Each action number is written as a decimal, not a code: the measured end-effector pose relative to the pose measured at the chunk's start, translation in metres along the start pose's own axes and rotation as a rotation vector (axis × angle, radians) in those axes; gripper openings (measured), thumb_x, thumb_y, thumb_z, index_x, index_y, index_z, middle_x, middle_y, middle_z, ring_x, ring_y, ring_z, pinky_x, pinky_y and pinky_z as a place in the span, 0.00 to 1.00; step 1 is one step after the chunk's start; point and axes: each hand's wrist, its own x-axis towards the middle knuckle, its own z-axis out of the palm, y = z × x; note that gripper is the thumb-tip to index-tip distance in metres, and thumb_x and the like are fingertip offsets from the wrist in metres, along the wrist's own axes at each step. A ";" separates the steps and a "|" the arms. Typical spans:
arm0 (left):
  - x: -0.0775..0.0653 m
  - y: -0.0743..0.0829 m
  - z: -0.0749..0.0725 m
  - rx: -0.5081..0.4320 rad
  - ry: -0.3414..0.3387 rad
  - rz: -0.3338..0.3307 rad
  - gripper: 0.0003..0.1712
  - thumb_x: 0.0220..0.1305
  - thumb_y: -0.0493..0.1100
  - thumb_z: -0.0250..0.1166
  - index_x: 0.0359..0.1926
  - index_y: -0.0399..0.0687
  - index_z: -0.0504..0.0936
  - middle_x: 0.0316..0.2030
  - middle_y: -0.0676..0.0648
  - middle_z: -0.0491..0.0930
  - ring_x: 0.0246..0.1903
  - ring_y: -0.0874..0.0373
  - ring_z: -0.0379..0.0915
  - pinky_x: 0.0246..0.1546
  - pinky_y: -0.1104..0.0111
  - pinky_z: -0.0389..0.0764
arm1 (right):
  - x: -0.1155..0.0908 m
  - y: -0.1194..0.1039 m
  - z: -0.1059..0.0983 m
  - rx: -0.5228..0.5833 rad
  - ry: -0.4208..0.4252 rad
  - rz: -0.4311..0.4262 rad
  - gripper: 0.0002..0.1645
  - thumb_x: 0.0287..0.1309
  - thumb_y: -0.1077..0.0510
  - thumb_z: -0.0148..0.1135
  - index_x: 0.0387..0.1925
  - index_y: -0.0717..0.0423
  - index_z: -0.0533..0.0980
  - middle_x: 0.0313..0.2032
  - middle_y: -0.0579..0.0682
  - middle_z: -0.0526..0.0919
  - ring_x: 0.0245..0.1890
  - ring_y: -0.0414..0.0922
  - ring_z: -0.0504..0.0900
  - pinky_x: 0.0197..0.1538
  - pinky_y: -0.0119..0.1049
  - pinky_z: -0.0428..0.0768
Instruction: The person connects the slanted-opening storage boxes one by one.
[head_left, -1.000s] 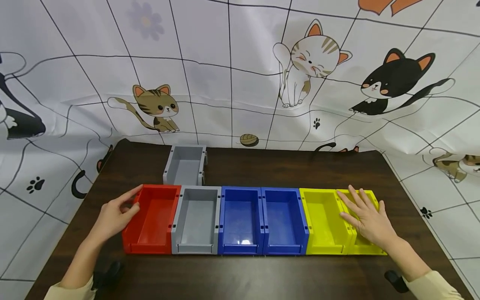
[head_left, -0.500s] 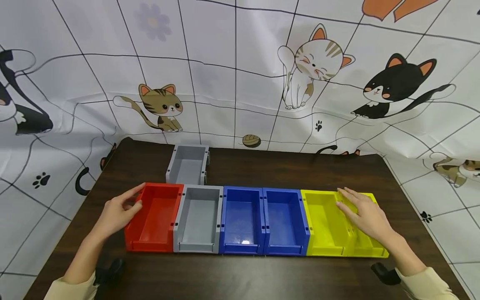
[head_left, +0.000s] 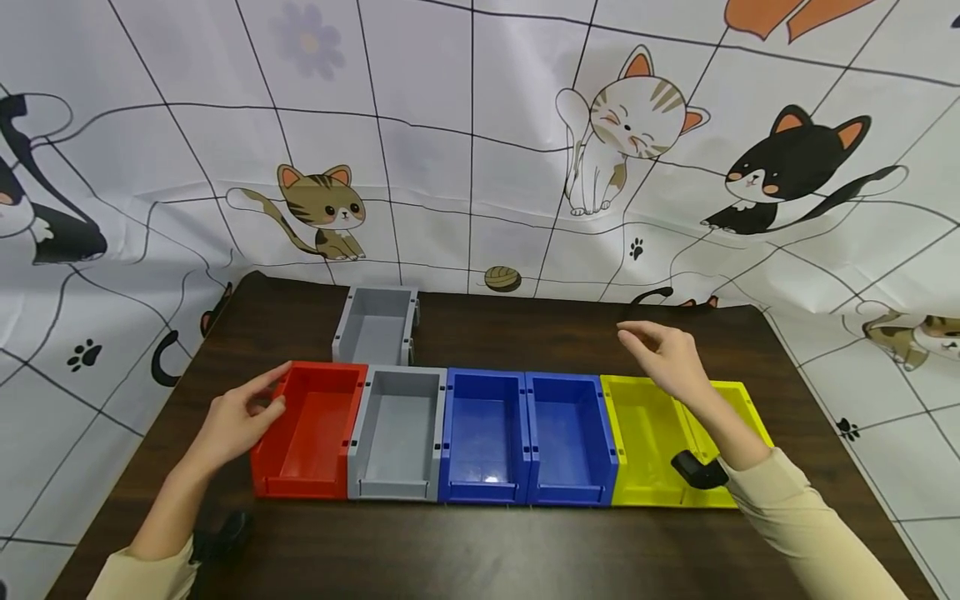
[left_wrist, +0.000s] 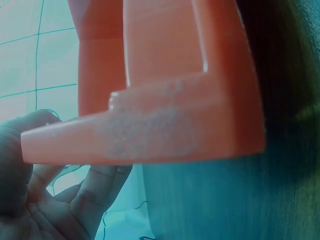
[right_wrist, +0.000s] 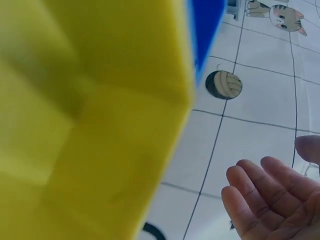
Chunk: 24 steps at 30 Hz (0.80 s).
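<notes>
My left hand [head_left: 234, 429] straddles the left wall of a red storage bin [head_left: 311, 429] at the left end of a row. In the left wrist view, that wall [left_wrist: 70, 142] lies between the thumb and the fingers. My right hand [head_left: 667, 358] hovers over the back edge of the left yellow bin [head_left: 645, 442], holding nothing. Its fingers [right_wrist: 270, 192] are relaxed and lightly bent in the right wrist view. The right forearm crosses over the second yellow bin [head_left: 738, 408] and partly hides it.
Between the red and yellow bins stand a grey bin [head_left: 397, 433] and two blue bins, one left [head_left: 487, 433] and one right [head_left: 567, 433]. Another grey bin [head_left: 377, 325] sits behind the row. The dark wooden table [head_left: 465, 542] meets a cat-print cloth [head_left: 420, 150] at the back.
My right hand has lifted off the right yellow bin and moved left and back, over the rear of the left one. The left hand stays at the red bin.
</notes>
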 end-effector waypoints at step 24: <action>-0.001 -0.002 -0.002 -0.002 -0.002 0.010 0.28 0.64 0.35 0.57 0.65 0.38 0.66 0.38 0.30 0.78 0.16 0.61 0.65 0.14 0.70 0.67 | 0.093 -0.075 0.059 0.582 -0.203 0.303 0.25 0.65 0.51 0.54 0.53 0.67 0.74 0.43 0.67 0.81 0.38 0.47 0.83 0.39 0.36 0.81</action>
